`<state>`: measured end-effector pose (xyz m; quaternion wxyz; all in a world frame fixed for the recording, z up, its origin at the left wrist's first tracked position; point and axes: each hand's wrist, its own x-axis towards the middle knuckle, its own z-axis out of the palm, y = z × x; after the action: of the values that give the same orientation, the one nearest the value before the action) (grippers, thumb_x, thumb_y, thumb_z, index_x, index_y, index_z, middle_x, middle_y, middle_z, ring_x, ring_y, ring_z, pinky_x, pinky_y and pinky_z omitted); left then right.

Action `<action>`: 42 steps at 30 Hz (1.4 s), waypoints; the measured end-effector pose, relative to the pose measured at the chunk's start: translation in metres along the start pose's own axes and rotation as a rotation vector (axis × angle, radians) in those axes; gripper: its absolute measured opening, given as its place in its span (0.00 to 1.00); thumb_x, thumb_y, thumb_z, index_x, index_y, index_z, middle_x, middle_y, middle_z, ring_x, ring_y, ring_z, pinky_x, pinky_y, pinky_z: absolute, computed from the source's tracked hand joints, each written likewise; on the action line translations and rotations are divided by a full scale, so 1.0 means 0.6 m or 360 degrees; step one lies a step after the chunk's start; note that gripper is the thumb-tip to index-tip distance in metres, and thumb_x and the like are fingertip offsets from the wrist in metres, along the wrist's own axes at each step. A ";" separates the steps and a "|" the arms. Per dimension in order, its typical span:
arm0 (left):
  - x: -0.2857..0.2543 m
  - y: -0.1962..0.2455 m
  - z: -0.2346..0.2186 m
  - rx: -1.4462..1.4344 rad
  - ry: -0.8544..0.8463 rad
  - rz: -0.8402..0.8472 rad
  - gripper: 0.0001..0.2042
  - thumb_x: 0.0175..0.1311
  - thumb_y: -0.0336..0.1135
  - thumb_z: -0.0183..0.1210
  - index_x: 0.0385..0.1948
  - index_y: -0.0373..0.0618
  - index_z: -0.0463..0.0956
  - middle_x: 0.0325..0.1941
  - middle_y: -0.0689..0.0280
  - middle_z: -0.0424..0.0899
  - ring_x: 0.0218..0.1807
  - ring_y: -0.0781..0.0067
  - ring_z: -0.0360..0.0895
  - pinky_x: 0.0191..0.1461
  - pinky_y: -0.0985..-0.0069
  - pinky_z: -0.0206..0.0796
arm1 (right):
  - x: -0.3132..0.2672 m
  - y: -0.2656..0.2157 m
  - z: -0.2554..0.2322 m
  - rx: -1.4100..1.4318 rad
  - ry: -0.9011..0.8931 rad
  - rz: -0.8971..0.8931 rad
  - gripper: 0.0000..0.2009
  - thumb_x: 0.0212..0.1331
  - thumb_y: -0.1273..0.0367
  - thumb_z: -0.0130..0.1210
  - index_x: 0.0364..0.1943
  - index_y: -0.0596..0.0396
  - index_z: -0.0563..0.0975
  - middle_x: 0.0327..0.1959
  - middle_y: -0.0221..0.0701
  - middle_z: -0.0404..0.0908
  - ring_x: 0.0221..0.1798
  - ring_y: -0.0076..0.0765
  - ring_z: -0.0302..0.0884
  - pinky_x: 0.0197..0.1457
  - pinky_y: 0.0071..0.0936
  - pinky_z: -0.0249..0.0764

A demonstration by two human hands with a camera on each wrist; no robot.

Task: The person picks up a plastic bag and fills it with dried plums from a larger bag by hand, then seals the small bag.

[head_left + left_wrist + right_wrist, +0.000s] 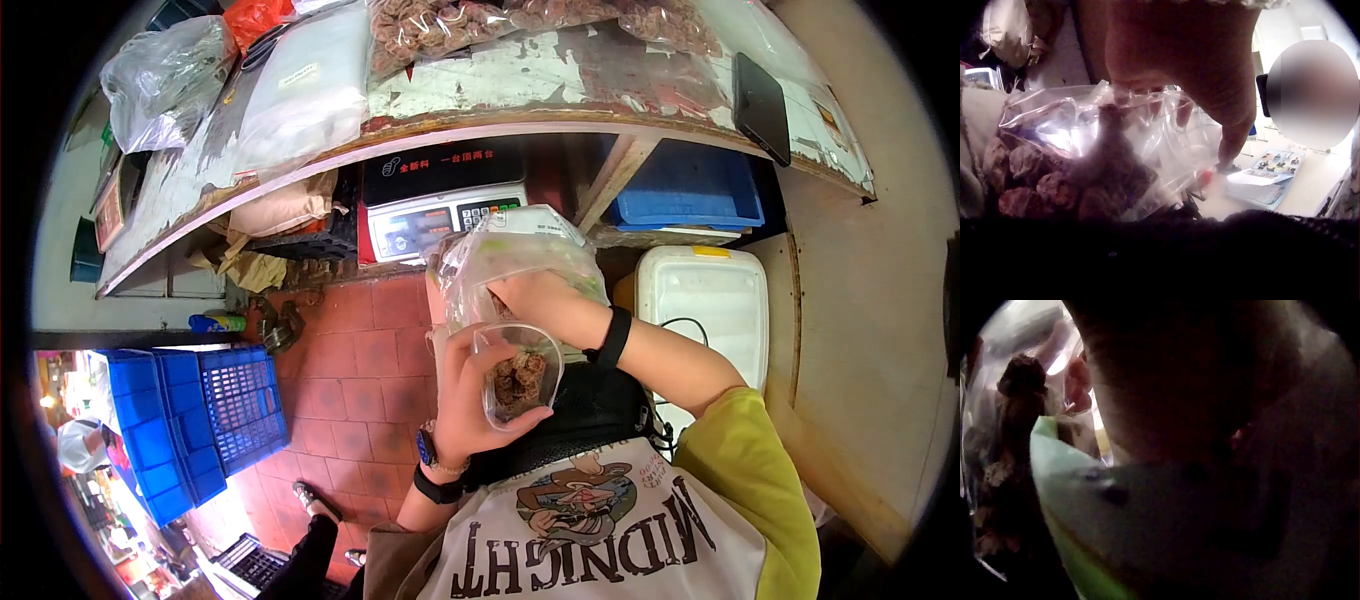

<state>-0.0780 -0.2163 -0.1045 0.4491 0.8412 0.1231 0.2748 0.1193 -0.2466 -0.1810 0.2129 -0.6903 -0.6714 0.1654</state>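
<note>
My left hand (462, 392) grips a clear plastic cup (487, 345), its thumb along the near side. Several wrinkled brown dried-fruit-like pieces (520, 380) lie in the cup. Just beyond it, my right hand (525, 297) reaches into a clear plastic bag (515, 240) with green print, and its fingertips are hidden there; I cannot tell if they hold anything. In the left wrist view, the left hand (1185, 62) is above clear plastic, with brown pieces (1041, 181) showing below. The dark right wrist view shows more brown pieces (1019, 381) beside the hand (1160, 381).
A weighing scale (430, 220) stands under the worn counter (560, 90), which bears bags of brown pieces (440, 30) and a black phone (760, 105). To the right are a blue tray (690, 190) and a white lidded box (705, 300); blue crates (190, 420) stand left.
</note>
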 end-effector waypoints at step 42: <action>-0.004 0.002 0.001 0.0018 -0.0047 0.0002 0.36 0.37 0.41 0.79 0.52 0.44 0.69 0.55 0.53 0.67 0.57 0.50 0.68 0.61 0.58 0.61 | 0.023 0.006 0.021 0.0220 -0.0222 0.0301 0.15 0.52 0.66 0.58 0.45 0.54 0.81 0.45 0.42 0.82 0.46 0.48 0.80 0.49 0.40 0.76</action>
<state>-0.0795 -0.2187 -0.1047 0.4461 0.8477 0.1175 0.2619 0.1164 -0.2321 -0.1931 0.1962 -0.7211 -0.6034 0.2782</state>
